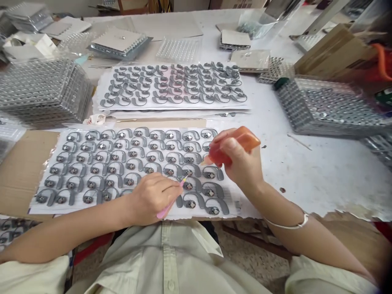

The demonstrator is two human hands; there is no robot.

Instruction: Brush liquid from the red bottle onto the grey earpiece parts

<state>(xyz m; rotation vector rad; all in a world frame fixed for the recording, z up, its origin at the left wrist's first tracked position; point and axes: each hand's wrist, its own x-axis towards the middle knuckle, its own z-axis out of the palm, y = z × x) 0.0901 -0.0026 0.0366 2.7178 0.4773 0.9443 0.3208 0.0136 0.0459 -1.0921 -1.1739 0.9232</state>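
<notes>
My left hand (153, 198) pinches a pink pick (165, 210) with a yellow tip, which touches down among the grey hook-shaped parts near a metal-centred part (188, 185). These parts lie in rows on a white sheet (234, 202). My right hand (241, 157) grips an orange translucent squeeze bottle (241, 141), tilted with its nozzle down just above a part (211, 173). The bottle's nozzle is partly hidden by my fingers. A second sheet of similar parts (196, 105) lies farther back.
Stacks of transparent blister trays (45, 92) stand at the left, and another stack (330, 108) stands at the right. Brown cardboard (24, 171) lies under the near sheet on the white table (321, 175). A bracelet (289, 223) circles my right wrist.
</notes>
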